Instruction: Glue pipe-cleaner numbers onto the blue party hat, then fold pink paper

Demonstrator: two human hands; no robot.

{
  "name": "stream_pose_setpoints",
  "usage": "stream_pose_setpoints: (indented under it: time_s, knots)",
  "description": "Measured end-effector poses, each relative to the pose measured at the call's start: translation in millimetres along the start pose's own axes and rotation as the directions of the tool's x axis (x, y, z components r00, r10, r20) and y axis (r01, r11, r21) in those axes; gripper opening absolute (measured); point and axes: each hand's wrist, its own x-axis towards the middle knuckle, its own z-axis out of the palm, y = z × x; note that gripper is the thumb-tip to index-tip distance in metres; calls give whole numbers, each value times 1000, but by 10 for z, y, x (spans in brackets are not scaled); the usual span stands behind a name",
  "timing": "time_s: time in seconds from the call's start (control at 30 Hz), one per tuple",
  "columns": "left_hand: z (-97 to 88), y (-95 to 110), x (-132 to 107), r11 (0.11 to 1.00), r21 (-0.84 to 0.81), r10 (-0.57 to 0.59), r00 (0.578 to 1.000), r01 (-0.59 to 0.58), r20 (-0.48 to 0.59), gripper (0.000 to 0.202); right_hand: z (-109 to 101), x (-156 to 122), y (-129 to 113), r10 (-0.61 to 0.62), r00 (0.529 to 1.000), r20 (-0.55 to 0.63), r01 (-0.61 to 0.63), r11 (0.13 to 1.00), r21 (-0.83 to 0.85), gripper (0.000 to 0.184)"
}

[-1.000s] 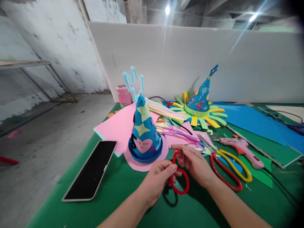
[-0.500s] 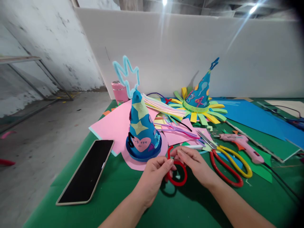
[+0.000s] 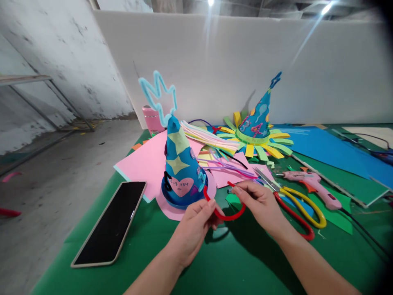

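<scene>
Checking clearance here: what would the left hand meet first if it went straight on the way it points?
Beyond the red strip it holds, the left hand would probably meet the fingers of the right hand, though depth is unclear in this single view.

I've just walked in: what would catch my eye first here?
Probably the blue cone hat left of centre, topped by a pale-blue crown shape. Nearer, the left hand and right hand hold a bright red pipe cleaner in an open curve. Farther back, to the right, a second cone hat stands ringed by yellow and green strips.
</scene>
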Motion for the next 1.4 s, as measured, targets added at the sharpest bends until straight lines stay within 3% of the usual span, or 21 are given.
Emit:
stream_pose_setpoints:
  time_s: [0.23, 0.33, 0.43, 0.5, 0.6, 0.7, 0.77, 0.87, 0.93, 0.97, 1.07, 1.13, 1.17, 1.2, 1.27, 1.33, 1.4]
  knots:
    - [-53, -59, 16, 970, 242, 25, 1000, -26, 5, 28, 18, -11, -11, 6, 982, -190, 8, 997, 76, 18]
    - [-68, -47, 20, 977, 209, 33, 999, -39, 30, 27, 49, -14, 1, 69, 977, -202, -35, 985, 169, 19]
    - [-55, -25, 15, 994, 107, 32, 998, -37, 46, 26, 99, -29, 17, 162, 980, -118, -116, 938, 326, 20]
    - [-35, -22, 11, 993, 115, 31, 999, -34, 24, 26, 155, -51, 18, 240, 970, 22, -222, 851, 476, 20]
    - [-4, -37, 7, 962, 272, 36, 998, -22, -44, 28, 236, -73, -13, 288, 927, 239, -373, 658, 654, 16]
    - [4, -54, 8, 924, 382, 25, 996, 9, -84, 30, 187, -26, -72, 290, 918, 270, -384, 484, 786, 15]
    - [-4, -58, 11, 916, 400, 20, 996, 18, -91, 30, 20, 54, -106, 307, 936, 172, -295, 420, 858, 14]
    - [-18, -55, 16, 917, 398, 16, 996, 19, -85, 31, -377, 195, -131, 312, 941, -128, -30, 456, 890, 4]
    - [-19, -47, 15, 921, 390, 29, 995, 9, -91, 31, -616, 252, -136, 336, 866, -370, 167, 502, 848, 11]
    - [-18, -39, 13, 921, 390, 46, 994, -2, -103, 30, -691, 259, -138, 333, 838, -432, 216, 524, 824, 16]
    - [-9, -6, 1, 915, 396, 138, 980, -70, -144, 28, -666, 165, -134, 328, 782, -530, 209, 663, 719, 22]
    - [-3, 19, -14, 908, 397, 213, 963, -132, -167, 27, -472, 24, -116, 347, 812, -469, 103, 706, 700, 27]
    - [1, 29, -23, 905, 394, 244, 954, -158, -177, 26, -349, -58, -102, 383, 843, -378, -20, 724, 689, 33]
    - [5, 37, -33, 904, 388, 267, 946, -180, -184, 25, -224, -139, -88, 435, 857, -277, -153, 728, 668, 37]
    - [12, 42, -49, 904, 373, 290, 940, -207, -182, 24, -1, -268, -67, 496, 868, 29, -394, 653, 647, 30]
    - [15, 39, -56, 916, 345, 270, 950, -203, -157, 23, 151, -326, -66, 486, 855, 182, -482, 612, 627, 22]
    - [11, 36, -52, 953, 254, 203, 970, -164, -136, 22, 233, -313, -82, 466, 866, 182, -468, 624, 626, 20]
